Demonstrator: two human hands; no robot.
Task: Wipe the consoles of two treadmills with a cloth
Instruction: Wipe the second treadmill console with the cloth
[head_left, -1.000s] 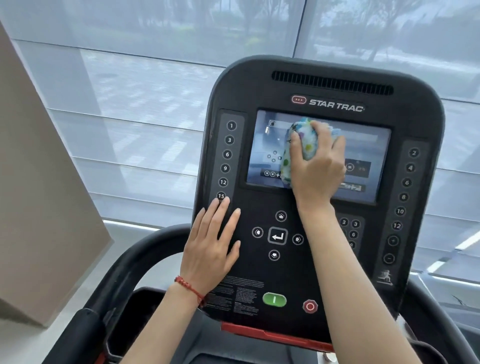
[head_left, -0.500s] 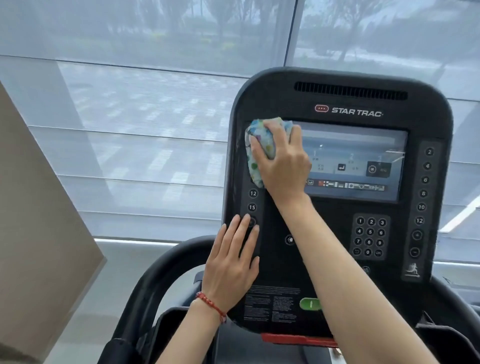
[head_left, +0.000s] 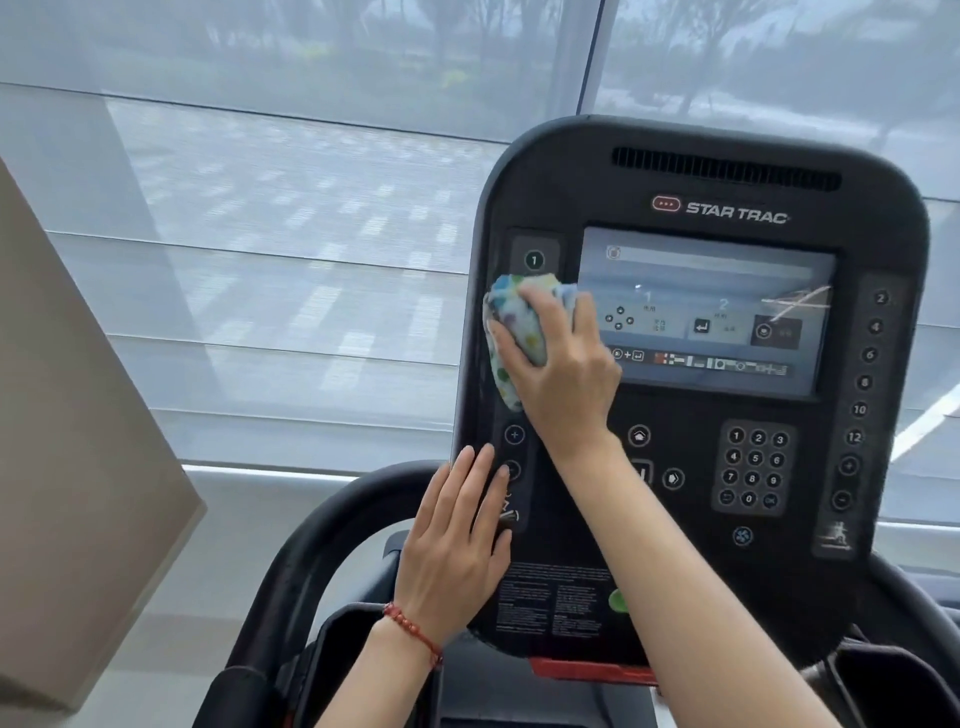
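The console (head_left: 691, 395) is the big thing here, a tall black slab with rounded corners, matte plastic with a slotted vent along the top and a glossy screen (head_left: 711, 312) set into it, lit and catching a streak of glare at its right side. Raised round buttons run down both edges, and a number pad (head_left: 753, 467) sits low on the right. Only this one treadmill can be seen, so I'd judge the job is somewhere in its first half at best: the wiping is at the left button strip, and the keypad, right strip and lower panel look yet to be covered, though no dirt or wet trail shows to prove which parts are done. The left hand (head_left: 457, 551) lies flat on the console's lower left edge, fingers straight, its grip released, seemingly bracing. The right hand (head_left: 561, 374) has its grip curled round the cloth (head_left: 514, 332), pressing it against the console beside the screen's left edge. The cloth is a soft, bunched wad, pale with coloured dots.
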